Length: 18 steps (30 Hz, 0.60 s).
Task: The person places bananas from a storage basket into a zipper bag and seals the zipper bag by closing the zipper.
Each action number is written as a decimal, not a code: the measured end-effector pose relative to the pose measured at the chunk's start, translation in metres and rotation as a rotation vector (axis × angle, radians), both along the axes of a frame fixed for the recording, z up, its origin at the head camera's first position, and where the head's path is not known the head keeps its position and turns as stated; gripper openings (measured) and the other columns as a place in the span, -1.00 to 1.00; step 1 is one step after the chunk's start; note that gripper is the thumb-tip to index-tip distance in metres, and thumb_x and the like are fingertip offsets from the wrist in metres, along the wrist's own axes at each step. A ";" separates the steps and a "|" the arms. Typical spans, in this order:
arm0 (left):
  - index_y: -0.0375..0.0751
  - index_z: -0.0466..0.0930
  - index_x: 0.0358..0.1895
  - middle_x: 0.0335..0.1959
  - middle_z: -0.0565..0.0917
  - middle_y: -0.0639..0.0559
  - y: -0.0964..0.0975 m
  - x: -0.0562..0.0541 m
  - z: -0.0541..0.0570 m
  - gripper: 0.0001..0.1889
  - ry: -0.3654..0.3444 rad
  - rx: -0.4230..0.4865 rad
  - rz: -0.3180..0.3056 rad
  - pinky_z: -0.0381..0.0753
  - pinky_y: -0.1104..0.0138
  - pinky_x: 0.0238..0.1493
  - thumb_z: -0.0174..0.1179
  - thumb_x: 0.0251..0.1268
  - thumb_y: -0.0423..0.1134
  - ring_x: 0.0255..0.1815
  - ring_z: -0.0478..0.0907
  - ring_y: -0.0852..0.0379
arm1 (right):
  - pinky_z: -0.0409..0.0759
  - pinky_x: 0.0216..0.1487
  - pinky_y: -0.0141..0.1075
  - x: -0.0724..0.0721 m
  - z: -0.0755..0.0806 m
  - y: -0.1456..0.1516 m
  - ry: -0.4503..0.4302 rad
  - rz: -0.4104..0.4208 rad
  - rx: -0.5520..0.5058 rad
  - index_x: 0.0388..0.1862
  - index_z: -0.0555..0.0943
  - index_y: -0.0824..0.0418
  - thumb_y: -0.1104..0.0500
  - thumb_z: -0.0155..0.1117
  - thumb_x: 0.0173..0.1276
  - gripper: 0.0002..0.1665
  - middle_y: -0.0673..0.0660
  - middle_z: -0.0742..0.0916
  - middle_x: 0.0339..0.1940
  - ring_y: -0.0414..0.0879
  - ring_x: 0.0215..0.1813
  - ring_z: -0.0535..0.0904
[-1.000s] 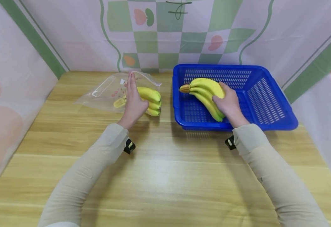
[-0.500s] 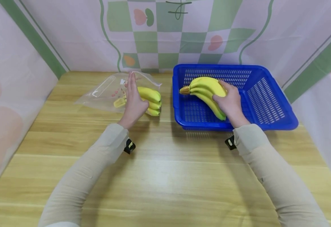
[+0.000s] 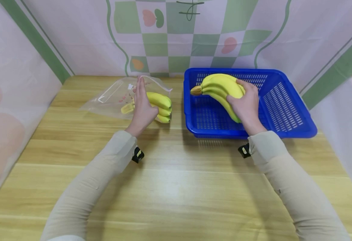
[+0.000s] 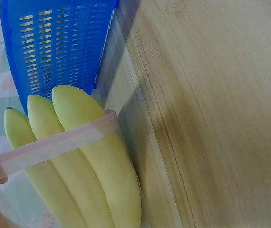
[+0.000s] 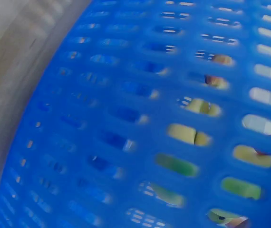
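- One clear plastic bag [image 3: 109, 97], pink-edged, on wood-grain worktop [image 3: 176, 204]; printing too small to read.
- One yellow banana bunch [image 3: 219, 87], brown-stemmed, green at its lower end; right hand [image 3: 249, 103] pinches it between thumb and fingers, over blue perforated plastic basket [image 3: 287, 134]; raised slightly since half a second ago.
- One second yellow banana bunch [image 3: 161, 100], tips protruding from bag.
- Left hand [image 3: 143, 116]: fingers straight, together at bag's mouth, thumb spread; unmoved.

Partly bagged bananas [image 4: 73, 175] cropped in left-wrist view
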<state>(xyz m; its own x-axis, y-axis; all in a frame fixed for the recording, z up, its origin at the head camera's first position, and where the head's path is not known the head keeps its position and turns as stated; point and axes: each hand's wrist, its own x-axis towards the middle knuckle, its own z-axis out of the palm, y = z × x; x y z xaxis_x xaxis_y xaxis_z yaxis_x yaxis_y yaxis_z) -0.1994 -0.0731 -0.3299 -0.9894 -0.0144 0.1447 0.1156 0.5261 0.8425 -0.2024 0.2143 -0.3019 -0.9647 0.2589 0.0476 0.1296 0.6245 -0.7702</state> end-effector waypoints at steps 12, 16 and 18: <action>-0.12 -0.41 0.54 0.58 -0.40 0.16 0.000 0.000 0.000 0.15 -0.018 0.002 -0.003 -0.12 0.04 0.57 0.01 -0.21 -0.68 0.60 -0.41 -0.04 | 0.31 0.38 -0.09 0.005 0.015 -0.010 0.103 -0.027 -0.051 0.44 0.30 0.04 0.13 0.16 0.24 -0.26 0.15 0.23 0.50 0.06 0.43 0.23; -0.13 -0.40 0.54 0.59 -0.40 0.16 0.000 -0.001 -0.001 0.15 -0.017 -0.010 0.003 -0.14 0.03 0.58 0.01 -0.21 -0.68 0.60 -0.40 -0.04 | 0.31 0.36 -0.13 0.006 0.021 -0.017 0.145 -0.016 -0.069 0.40 0.36 0.06 0.16 0.20 0.19 -0.27 0.16 0.27 0.47 0.05 0.40 0.25; -0.12 -0.40 0.54 0.58 -0.40 0.16 0.000 -0.001 0.000 0.16 -0.015 -0.011 0.000 -0.15 0.02 0.57 0.01 -0.22 -0.68 0.60 -0.41 -0.05 | 0.31 0.37 -0.12 0.007 0.023 -0.021 0.160 -0.007 -0.074 0.39 0.38 0.06 0.17 0.22 0.17 -0.27 0.16 0.28 0.46 0.05 0.41 0.25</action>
<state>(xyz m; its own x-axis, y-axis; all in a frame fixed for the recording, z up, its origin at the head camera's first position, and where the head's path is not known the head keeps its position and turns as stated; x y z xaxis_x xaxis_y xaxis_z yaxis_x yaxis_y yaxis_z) -0.2008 -0.0729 -0.3302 -0.9914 -0.0130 0.1301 0.1030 0.5352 0.8384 -0.1958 0.1928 -0.2790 -0.9445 0.2739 0.1815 0.0054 0.5652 -0.8250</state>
